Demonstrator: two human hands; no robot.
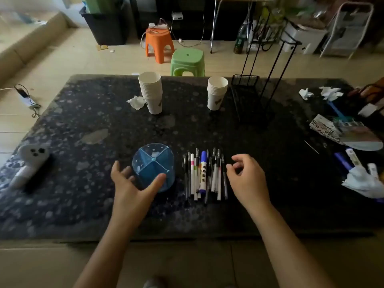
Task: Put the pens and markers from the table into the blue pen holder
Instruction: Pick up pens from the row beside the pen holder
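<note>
The blue pen holder (153, 167) is cupped on the near part of the dark desk (83, 121) by the left hand (133, 188), spread wide, thumb against its right wall. Just right of it, the pens and markers (204, 175) are seen lying in a row, the right hand (247, 179) loosely curled and empty beside them. Farther back, two stacks of paper cups (152, 92) are seen standing.
</note>
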